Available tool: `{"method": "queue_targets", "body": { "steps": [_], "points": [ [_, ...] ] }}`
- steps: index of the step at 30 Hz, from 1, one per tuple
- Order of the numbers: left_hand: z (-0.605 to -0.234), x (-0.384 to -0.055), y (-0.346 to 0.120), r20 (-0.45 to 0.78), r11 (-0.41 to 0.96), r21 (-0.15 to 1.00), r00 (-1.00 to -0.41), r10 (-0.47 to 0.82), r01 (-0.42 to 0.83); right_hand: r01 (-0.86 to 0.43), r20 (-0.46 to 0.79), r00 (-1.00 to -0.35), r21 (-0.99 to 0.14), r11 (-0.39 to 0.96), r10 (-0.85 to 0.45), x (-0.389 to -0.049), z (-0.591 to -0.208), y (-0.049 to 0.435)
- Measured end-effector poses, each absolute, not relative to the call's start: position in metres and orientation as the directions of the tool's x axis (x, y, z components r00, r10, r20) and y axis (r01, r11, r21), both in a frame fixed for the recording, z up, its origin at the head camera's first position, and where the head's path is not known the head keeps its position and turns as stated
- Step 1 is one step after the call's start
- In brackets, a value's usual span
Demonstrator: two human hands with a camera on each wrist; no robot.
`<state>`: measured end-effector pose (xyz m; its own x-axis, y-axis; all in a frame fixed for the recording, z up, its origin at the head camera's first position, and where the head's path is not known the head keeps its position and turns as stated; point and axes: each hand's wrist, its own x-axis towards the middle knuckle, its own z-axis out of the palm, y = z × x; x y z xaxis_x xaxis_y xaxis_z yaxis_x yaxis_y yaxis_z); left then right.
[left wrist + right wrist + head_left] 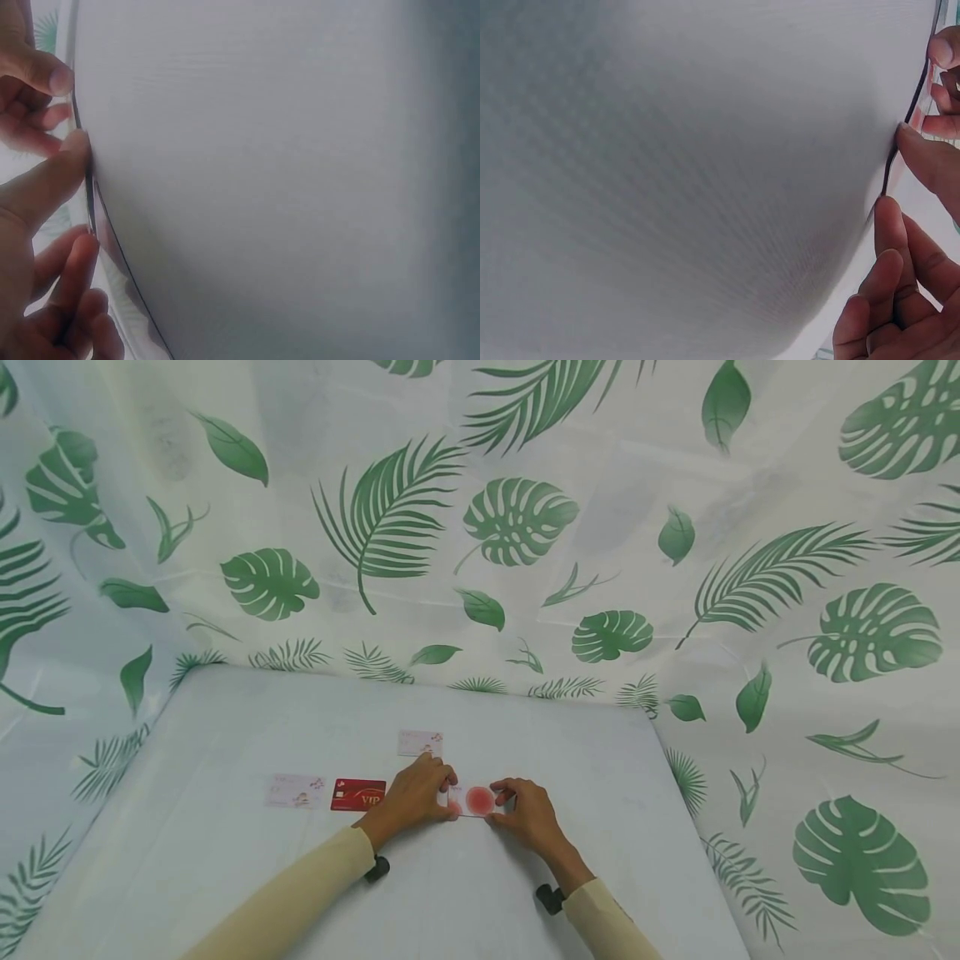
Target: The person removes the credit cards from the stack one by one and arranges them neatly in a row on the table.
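A white card with a large red circle lies low over the table in the head view, one end in each hand. My left hand pinches its left end between thumb and fingers, covering part of the print there. At the opposite end, my right hand pinches the card the same way. Both wrist views show the card nearly edge-on as a thin dark line, with the left thumb and the right thumb at its edge. Whether the card touches the table I cannot tell.
A red VIP card lies left of my left hand, partly behind it. Farther left is a pale pink card, and another pale card lies just beyond that hand. Leaf-printed sheeting surrounds the white table.
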<state>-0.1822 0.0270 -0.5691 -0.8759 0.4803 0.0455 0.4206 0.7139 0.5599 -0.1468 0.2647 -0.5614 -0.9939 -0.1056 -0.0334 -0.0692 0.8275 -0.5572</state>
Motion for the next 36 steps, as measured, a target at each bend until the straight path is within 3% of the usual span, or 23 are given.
{"method": "queue_targets", "body": {
  "steps": [16, 36],
  "points": [
    [-0.564, -0.190, 0.017, 0.133, 0.696, 0.554, -0.874, 0.468, 0.457, -0.106, 0.041, -0.994, -0.556, 0.824, -0.100, -0.161, -0.554, 0.261],
    [-0.556, -0.206, -0.015, 0.128, 0.770, 0.502, -0.914, 0.385, 0.394, -0.115, 0.044, -0.993, -0.603, 0.790, -0.110, -0.187, -0.550, 0.233]
  ]
}}
